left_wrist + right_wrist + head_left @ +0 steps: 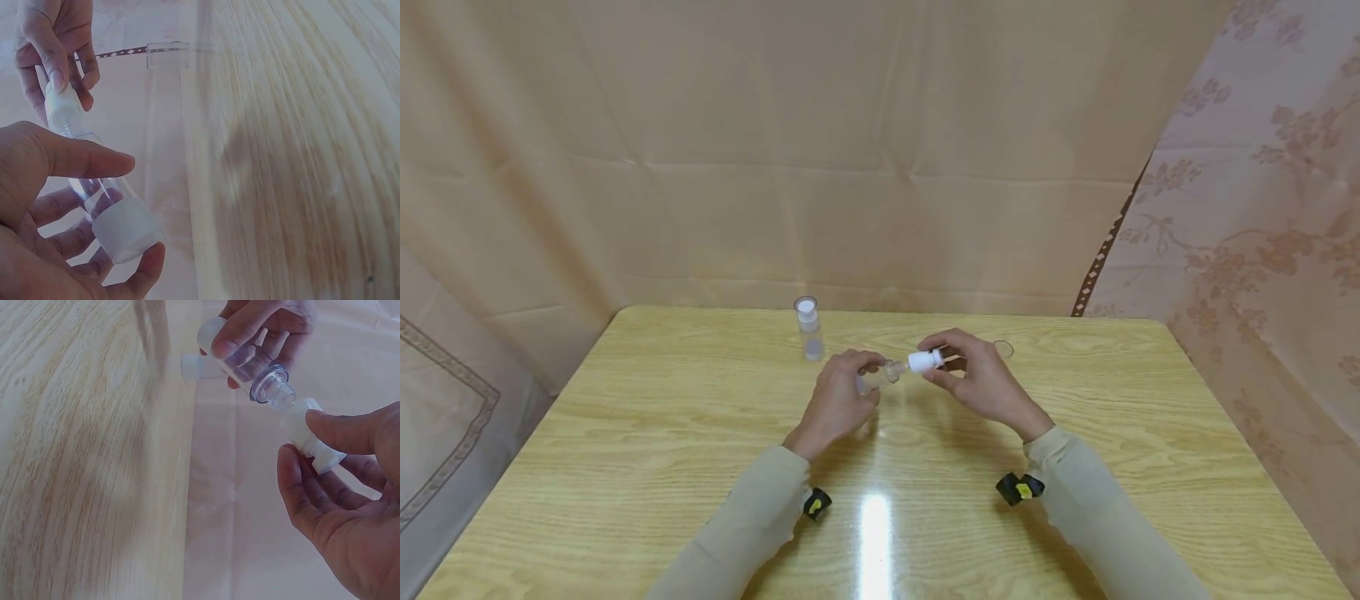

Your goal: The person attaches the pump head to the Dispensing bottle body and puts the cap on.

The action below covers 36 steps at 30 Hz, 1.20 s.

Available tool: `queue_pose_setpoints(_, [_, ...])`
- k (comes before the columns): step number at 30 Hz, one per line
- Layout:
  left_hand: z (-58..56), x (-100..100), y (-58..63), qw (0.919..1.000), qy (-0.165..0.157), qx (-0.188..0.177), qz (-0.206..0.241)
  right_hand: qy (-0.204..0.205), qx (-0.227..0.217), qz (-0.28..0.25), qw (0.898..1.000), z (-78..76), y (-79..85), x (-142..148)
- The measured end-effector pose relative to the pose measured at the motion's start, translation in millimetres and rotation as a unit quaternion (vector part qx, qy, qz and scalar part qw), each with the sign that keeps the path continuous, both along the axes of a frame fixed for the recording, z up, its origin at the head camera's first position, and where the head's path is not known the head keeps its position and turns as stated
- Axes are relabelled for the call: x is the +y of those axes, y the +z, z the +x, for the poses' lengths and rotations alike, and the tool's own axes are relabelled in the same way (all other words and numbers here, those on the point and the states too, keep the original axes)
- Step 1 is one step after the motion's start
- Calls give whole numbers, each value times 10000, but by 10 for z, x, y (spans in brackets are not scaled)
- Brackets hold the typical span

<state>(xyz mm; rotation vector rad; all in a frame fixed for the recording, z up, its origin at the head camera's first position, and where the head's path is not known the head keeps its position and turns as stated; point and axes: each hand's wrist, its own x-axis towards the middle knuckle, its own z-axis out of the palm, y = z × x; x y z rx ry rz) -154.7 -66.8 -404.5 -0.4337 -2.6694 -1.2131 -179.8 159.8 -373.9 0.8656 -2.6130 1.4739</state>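
Observation:
My left hand (838, 398) grips a small clear bottle (250, 367) with a white base (127, 230), thumb on one side and fingers round the other. The bottle lies tilted in the air, its threaded neck (278, 394) toward the right. My right hand (988, 382) pinches a white pump top (301, 430) between thumb and fingers. Its lower end is right at the bottle's mouth, in line with the neck, and the threads still show. Both hands are above the wooden table (662, 467).
A second clear bottle (811, 333) with a white pump stands near the table's back edge, left of the hands. A clear open-ended cap (1003, 348) stands behind the right hand, also seen in the left wrist view. Curtains (850, 208) hang behind the table.

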Motion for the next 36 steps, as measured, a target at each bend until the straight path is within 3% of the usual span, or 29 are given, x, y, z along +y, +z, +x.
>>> queue_pose_setpoints(36, [8, 42, 25, 9995, -256, -6, -169, 138, 65, 99, 9998, 11, -52, -65])
